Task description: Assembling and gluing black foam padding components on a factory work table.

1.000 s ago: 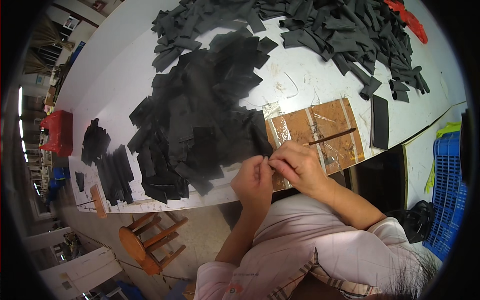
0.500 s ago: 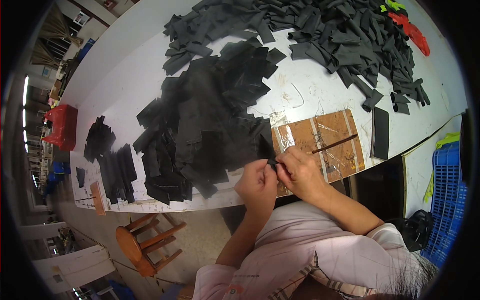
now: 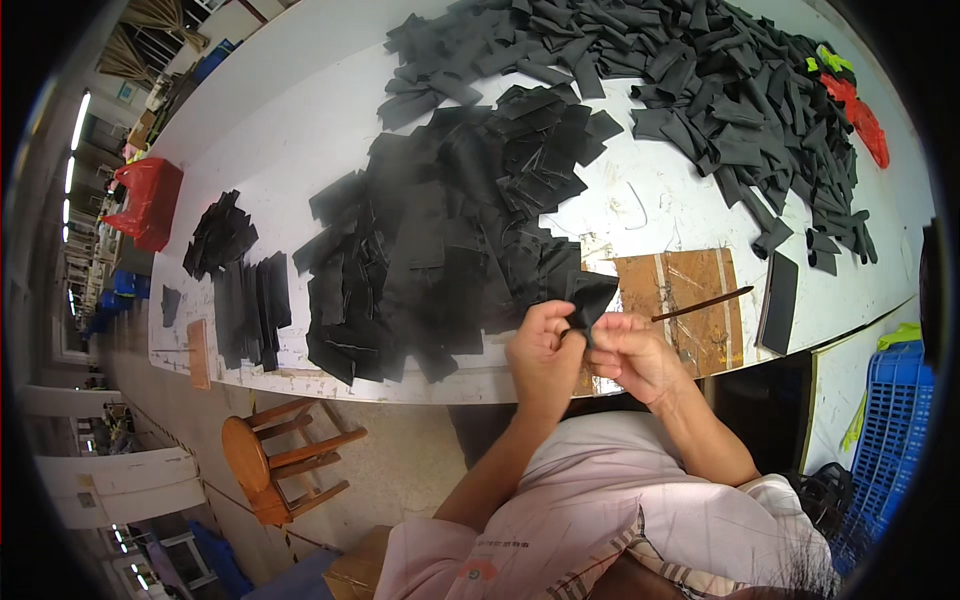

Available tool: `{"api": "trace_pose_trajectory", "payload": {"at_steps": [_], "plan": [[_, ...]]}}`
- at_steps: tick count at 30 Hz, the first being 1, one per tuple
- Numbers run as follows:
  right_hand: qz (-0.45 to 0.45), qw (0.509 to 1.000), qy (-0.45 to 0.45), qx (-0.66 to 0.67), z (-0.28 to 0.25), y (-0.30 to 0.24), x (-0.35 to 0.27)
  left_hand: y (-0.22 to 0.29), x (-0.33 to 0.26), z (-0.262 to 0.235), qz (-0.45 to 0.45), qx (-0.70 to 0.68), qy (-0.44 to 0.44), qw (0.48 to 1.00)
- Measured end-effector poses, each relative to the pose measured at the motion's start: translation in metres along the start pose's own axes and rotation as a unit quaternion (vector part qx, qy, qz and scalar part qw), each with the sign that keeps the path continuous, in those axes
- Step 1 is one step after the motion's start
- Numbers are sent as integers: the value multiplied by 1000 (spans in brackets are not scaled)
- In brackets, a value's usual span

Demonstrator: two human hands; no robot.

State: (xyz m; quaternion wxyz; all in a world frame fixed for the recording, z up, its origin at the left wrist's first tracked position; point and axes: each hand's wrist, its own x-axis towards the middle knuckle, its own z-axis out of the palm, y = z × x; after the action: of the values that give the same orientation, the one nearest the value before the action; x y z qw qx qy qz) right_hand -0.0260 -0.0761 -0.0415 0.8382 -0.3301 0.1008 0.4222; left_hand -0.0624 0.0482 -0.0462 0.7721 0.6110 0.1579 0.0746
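Between my two hands, just over the table's near edge, is a small piece of black fabric (image 3: 594, 292). My left hand (image 3: 546, 352) pinches its lower end between thumb and fingers. From the other side my right hand (image 3: 634, 355) grips the same end, its fingertips almost touching the left ones. The free part of the piece stands up above the fingers. Right behind it lies a big heap of flat black fabric pieces (image 3: 430, 235). A brown board (image 3: 690, 285) with strips of tape lies beyond my right hand, and a thin dark stick (image 3: 705, 302) rests across it.
Rolled black pieces (image 3: 740, 110) cover the table's far right. A dark flat block (image 3: 778, 303) stands right of the board. Smaller fabric stacks (image 3: 250, 310) and a red bag (image 3: 150, 205) are at left. A wooden stool (image 3: 262, 465) and a blue crate (image 3: 885, 420) flank me.
The fabric piece now shows more of its length above my fingers, where before it was mostly covered. Both hands have shifted a little to the right in the picture as the whole view moved.
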Motion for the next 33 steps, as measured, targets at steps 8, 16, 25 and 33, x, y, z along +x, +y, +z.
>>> {"api": "trace_pose_trajectory", "payload": {"at_steps": [8, 16, 25, 33], "plan": [[-103, 985, 54, -125, -10, 1, -6, 0, -3, -6, 48, -31, -62, 996], [-352, 875, 0, -331, -2, -17, -43, 44, -24, 12, -92, -37, -251, 963], [-429, 718, 163, -523, 21, -53, -92, 56, -25, 67, 9, -60, -167, 984], [-356, 849, 13, -390, 37, -102, -99, 94, 7, 85, -250, -502, -440, 701]]}}
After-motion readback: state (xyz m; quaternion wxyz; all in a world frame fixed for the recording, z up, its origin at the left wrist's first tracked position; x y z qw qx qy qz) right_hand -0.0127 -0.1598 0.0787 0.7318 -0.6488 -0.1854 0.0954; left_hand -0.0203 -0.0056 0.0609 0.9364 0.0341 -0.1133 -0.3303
